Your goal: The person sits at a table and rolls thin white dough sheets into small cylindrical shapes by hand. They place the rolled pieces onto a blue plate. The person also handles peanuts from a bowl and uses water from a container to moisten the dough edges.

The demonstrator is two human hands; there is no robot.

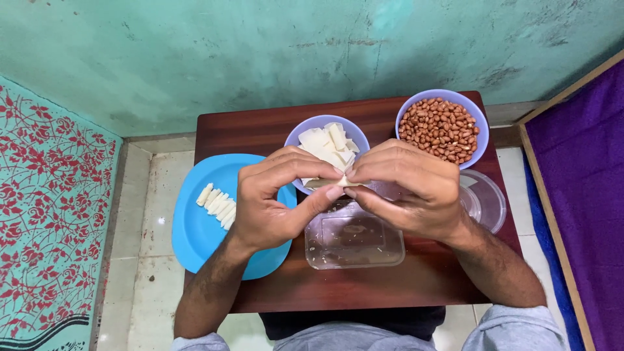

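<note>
Wrapper strip [323,182], small and white, is pinched between both hands over the wooden table [390,286]. Blue plate [195,240] with rolled pieces sits left, clear plastic tub [354,244] underneath. Left hand [273,201] and right hand [406,188] both grip it by thumb and fingertips.

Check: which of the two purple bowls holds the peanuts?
The right purple bowl, at the table's far right corner, is full of red-brown peanuts. The other purple bowl, just beyond the hands, holds white paper pieces.
</note>
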